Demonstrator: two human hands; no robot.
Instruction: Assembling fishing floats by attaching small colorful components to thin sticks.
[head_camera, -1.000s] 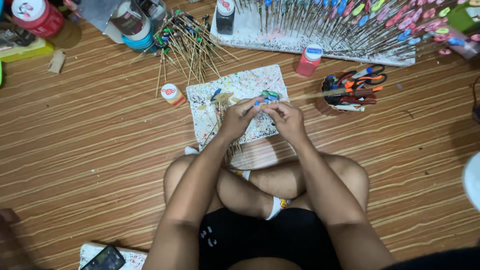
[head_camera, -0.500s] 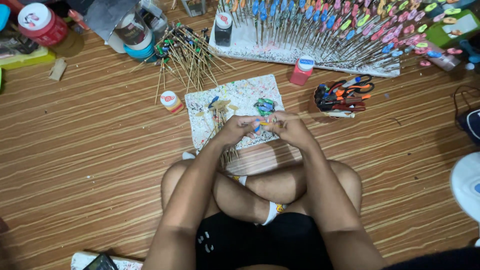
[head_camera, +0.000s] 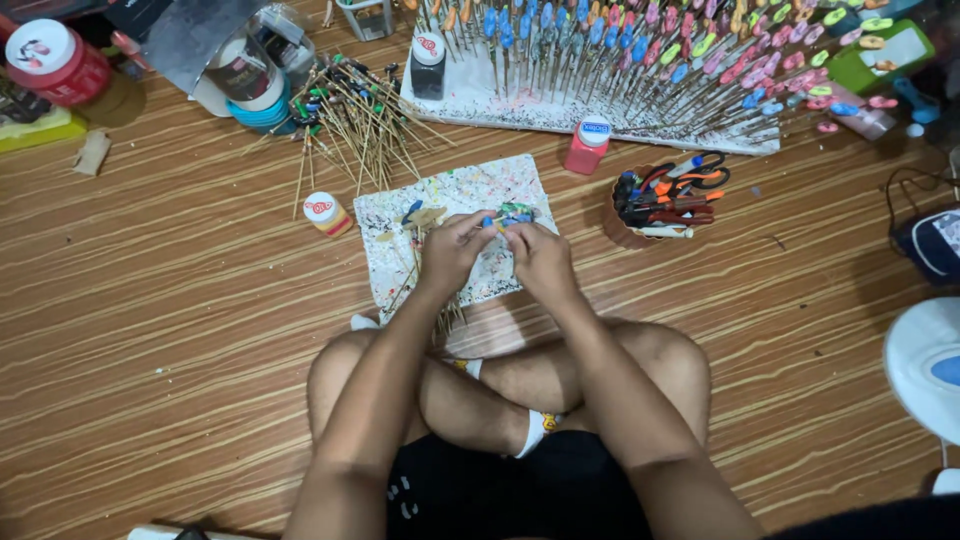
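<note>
Head view: nearest, left hand and right hand meet at centre, fingers pinched narrow on a small blue-green painted piece over the paint-spattered board. Judgement: steady grip and working above the board limit smears. At two o'clock, a brown bowl holds scissors and pens. At twelve o'clock, a white rack carries painted sticks.

floor showing brown wood grain stripes | board showing white with multicolour paint speckles | bottle showing red with white cap | jar showing red | stick tips showing blue, orange, pink, green | shorts showing black
</note>
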